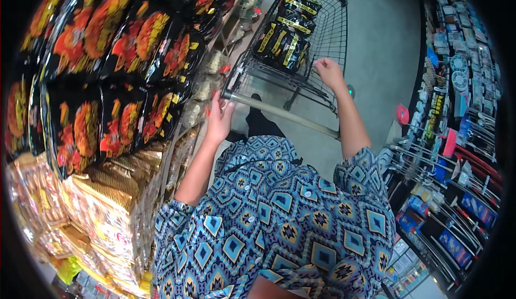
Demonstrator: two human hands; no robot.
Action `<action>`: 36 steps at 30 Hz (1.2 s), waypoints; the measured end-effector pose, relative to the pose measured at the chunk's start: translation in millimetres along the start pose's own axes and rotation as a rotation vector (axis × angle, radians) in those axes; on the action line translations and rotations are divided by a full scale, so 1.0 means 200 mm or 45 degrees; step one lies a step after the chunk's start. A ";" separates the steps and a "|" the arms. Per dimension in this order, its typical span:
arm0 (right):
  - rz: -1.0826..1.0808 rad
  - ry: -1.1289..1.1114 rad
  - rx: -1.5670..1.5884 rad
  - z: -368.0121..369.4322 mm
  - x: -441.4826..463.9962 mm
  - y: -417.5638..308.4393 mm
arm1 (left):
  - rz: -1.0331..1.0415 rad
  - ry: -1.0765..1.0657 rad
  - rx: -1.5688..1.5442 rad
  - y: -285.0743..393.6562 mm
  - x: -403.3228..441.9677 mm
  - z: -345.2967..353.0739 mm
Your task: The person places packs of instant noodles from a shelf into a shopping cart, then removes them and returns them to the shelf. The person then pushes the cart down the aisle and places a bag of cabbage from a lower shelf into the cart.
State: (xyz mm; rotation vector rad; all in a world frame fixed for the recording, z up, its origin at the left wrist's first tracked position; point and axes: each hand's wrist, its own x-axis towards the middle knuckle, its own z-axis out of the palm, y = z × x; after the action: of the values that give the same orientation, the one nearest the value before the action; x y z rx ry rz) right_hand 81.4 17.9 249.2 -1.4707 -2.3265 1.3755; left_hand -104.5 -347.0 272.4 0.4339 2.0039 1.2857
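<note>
A black wire shopping cart (pixel 329 27) stands in front of me, with several glossy black-and-yellow packets (pixel 285 43) piled in its basket. My left hand (pixel 219 119) is beside the left end of the cart's pale handle (pixel 285 114). Its fingers point up and its thumb is apart from them; nothing shows between them, and I cannot tell whether it touches the handle. Over the right near part of the basket is my right hand (pixel 329 73), its fingers curled in. No object is visible in it, and the packets lie to its left.
Shelves on the left hold rows of black packets with red and orange pictures (pixel 105 27), above gold-coloured packs (pixel 102 202). Hanging goods and long-handled tools (pixel 457 164) line the right side. Grey floor (pixel 376 46) runs between cart and right-hand shelves.
</note>
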 end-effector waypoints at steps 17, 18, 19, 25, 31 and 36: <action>0.846 -0.046 -0.308 0.64 0.64 0.41 | -0.290 -0.007 0.274 0.43 -0.22 -0.19; 0.908 -0.133 -0.255 0.62 0.68 0.41 | -0.300 -0.015 0.266 0.46 -0.20 -0.17; 0.907 -0.143 -0.253 0.62 0.68 0.42 | -0.309 -0.024 0.260 0.47 -0.20 -0.17; 0.865 -0.190 -0.258 0.58 0.64 0.43 | -0.364 -0.018 0.157 0.43 -0.24 -0.20; 0.158 -0.039 -0.360 0.59 0.60 0.07 | -0.345 -0.019 0.197 0.41 -0.26 -0.21; 0.241 -0.452 -0.565 0.79 0.77 -0.10 | -0.395 -0.026 0.053 0.47 -0.25 -0.18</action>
State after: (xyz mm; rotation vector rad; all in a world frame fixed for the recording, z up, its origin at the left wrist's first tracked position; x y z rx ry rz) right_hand -91.0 28.3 110.6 -1.7128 -2.9350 1.3089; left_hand -104.1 -357.8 384.3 0.1453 1.9907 1.0444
